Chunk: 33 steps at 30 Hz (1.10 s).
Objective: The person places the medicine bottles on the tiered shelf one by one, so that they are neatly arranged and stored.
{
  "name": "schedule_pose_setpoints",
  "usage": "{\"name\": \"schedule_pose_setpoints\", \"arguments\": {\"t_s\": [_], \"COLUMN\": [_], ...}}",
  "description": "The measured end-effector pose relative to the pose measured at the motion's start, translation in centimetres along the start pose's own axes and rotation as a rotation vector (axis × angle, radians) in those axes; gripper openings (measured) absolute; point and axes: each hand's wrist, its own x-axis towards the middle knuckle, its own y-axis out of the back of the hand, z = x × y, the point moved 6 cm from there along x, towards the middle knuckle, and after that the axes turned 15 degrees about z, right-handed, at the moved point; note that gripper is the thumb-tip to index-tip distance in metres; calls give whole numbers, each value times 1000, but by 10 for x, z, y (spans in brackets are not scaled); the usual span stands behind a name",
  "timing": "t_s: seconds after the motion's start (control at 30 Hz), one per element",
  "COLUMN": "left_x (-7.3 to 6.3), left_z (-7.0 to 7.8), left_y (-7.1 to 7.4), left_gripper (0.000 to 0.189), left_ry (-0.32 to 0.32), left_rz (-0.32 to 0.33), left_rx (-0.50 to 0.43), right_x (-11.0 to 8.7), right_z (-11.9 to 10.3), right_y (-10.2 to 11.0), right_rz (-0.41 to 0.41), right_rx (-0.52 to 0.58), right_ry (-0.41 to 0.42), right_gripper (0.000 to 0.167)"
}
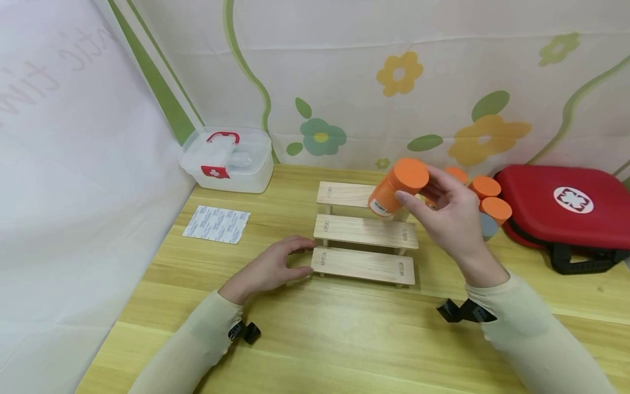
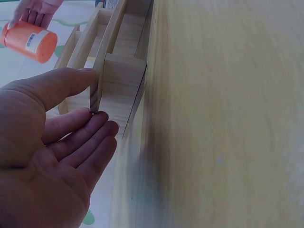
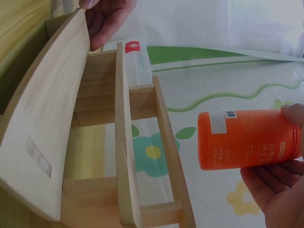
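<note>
Orange bottle (image 1: 385, 196) in curled right hand (image 1: 455, 219)

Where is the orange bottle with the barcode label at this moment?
In the head view, the orange bottle is right of centre, in the right hand, above the wooden rack, near its right end.

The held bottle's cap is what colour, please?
The cap is orange; the head view shows it best.

This looks like a small draped booth or staged corner: creased cloth printed with flowers and vines (image 1: 354, 60) hangs behind a wood-grain bench (image 1: 334, 345), and pale lettered cloth (image 1: 74, 191) closes the left side. A first-aid box (image 1: 252, 179), red medical case (image 1: 536, 200) and orange bottle (image 1: 385, 194) lend a medicine-corner look.
</note>
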Motion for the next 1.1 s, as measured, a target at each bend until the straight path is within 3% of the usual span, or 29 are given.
{"name": "schedule_pose_setpoints", "arguments": {"t_s": [0.5, 1.1], "left_x": [0, 0], "left_z": [1, 1], "left_y": [0, 0], "left_gripper": [54, 54], "left_ry": [-4, -1], "left_rz": [9, 7], "left_rx": [11, 7], "right_x": [16, 27], "right_z": [-2, 10], "right_y": [-25, -57], "right_rz": [-34, -78], "right_rx": [-15, 1], "right_ry": [15, -57], "right_gripper": [50, 50]}}
